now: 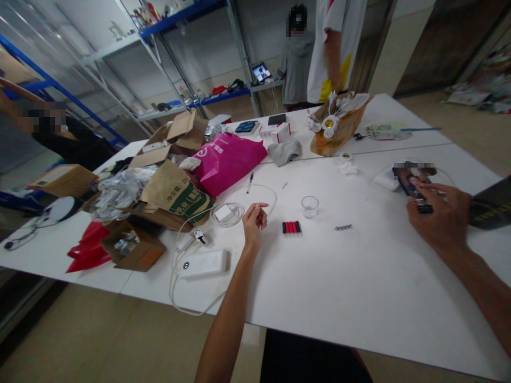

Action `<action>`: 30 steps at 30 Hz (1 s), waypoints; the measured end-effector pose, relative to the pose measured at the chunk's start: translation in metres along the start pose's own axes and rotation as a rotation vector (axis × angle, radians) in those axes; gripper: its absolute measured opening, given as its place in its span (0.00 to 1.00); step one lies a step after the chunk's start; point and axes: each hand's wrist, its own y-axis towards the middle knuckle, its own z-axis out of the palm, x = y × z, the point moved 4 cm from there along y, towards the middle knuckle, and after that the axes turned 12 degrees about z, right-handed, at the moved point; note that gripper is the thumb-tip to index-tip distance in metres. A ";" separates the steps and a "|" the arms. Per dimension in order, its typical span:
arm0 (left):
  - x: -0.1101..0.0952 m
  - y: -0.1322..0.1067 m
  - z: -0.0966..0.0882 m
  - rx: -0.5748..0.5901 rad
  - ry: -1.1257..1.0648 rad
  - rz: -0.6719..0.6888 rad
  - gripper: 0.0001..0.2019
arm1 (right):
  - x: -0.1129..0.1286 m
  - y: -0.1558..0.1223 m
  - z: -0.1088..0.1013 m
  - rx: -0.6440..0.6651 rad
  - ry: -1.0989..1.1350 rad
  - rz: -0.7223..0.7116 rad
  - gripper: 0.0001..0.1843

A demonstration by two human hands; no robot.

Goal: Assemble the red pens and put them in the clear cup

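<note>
My left hand (255, 223) hovers over or rests on the table, left of a row of small red and black sticks (291, 227). Its fingers are loosely bent, the index finger stretched out, and I see nothing in them. A small clear cup (310, 207) stands behind the row, and a short row of small metal pieces (343, 227) lies to its right. At the right side, my right hand (441, 215) grips a dark smartphone (413, 192), thumb against its face; part of the phone is hidden by the fingers.
A white power bank (203, 264), coiled cable (227, 214) and charger lie left. Behind are a pink bag (229, 159), cardboard boxes (136, 247) and a paper bag (339, 127). A dark box (493, 205) borders my right hand. People stand beyond the table (319, 298).
</note>
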 end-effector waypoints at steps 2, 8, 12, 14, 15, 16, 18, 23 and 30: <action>0.000 0.000 -0.001 0.000 -0.008 0.000 0.22 | -0.001 0.001 0.001 0.002 -0.055 0.036 0.32; -0.003 -0.003 -0.002 -0.005 0.083 0.074 0.28 | -0.005 0.001 0.001 -0.028 -0.004 0.056 0.30; -0.011 -0.007 0.002 0.058 0.237 0.166 0.26 | 0.000 -0.002 -0.001 -0.001 0.075 0.000 0.14; -0.014 -0.010 0.005 0.101 0.322 0.191 0.21 | 0.006 -0.003 -0.001 0.057 0.117 -0.021 0.10; -0.015 -0.011 0.006 0.125 0.368 0.205 0.18 | 0.010 -0.005 -0.001 0.097 0.135 -0.032 0.09; -0.016 -0.011 0.008 0.147 0.408 0.223 0.15 | 0.014 -0.006 -0.001 0.134 0.151 -0.045 0.08; -0.017 -0.011 0.010 0.180 0.446 0.265 0.09 | 0.022 -0.008 -0.001 0.176 0.174 -0.067 0.08; -0.017 -0.010 0.010 0.258 0.437 0.333 0.03 | 0.043 -0.012 -0.004 0.185 0.247 -0.134 0.05; -0.011 -0.009 0.002 0.507 0.682 0.458 0.07 | 0.080 -0.012 0.006 0.198 0.381 -0.167 0.08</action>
